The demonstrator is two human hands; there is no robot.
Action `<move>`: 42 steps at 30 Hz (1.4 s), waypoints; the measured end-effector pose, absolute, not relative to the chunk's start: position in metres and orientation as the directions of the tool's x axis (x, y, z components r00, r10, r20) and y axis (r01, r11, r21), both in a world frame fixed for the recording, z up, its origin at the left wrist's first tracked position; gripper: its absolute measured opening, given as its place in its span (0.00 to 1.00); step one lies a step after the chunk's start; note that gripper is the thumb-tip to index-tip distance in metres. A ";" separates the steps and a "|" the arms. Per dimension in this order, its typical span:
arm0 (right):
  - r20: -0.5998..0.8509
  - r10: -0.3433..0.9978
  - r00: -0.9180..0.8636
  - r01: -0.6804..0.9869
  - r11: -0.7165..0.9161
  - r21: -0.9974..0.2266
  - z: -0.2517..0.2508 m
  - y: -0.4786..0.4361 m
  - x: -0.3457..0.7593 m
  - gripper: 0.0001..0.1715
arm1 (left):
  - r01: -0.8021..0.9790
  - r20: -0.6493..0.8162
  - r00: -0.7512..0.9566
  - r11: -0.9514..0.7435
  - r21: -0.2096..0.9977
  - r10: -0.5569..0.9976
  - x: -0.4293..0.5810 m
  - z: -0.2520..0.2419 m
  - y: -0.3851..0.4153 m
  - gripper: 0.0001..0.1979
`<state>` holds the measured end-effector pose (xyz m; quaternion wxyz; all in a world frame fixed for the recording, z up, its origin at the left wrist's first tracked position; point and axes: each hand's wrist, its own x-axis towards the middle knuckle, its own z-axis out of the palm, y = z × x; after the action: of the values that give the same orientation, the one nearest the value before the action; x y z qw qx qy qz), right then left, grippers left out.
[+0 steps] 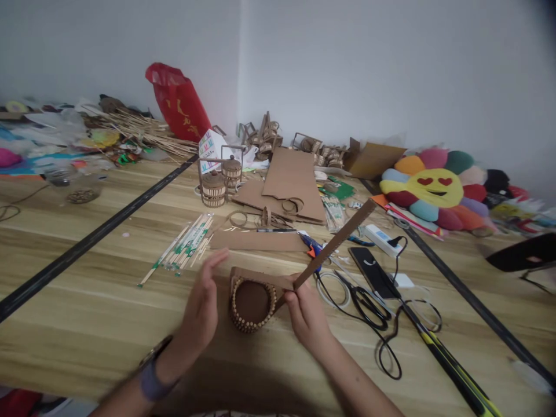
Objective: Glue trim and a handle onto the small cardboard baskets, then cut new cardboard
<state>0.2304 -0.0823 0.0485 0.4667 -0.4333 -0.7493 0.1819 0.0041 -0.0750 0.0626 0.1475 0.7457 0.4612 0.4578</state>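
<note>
A small round bucket [253, 304] made of short sticks with a brown cardboard base stands on the table in front of me. A cardboard strip [264, 279] runs across its top edge as a handle piece, and a longer cardboard strip [334, 243] slants up to the right. My right hand [306, 313] pinches the strips where they meet, at the bucket's right side. Left of the bucket, my left hand [202, 307] is held upright with fingers stretched out, apart from the bucket and holding nothing.
Behind the bucket lie a flat cardboard strip [256, 241], a blue glue gun [311, 248] and packs of sticks [189, 243]. Finished little buckets [214, 189] and cardboard sheets [291, 179] stand farther back. To the right are a phone [372, 271], black cables [371, 307] and a flower cushion [436, 188].
</note>
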 end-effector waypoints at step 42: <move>0.598 0.766 -0.236 0.508 0.622 -0.596 0.053 -0.081 0.221 0.07 | 0.714 0.245 0.605 -0.652 0.256 0.758 0.065 0.162 -0.064 0.04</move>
<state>0.2210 -0.0808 0.0529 0.4609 -0.4118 -0.7736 0.1397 0.0655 -0.0637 0.1623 0.0663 0.8933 0.4118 0.1675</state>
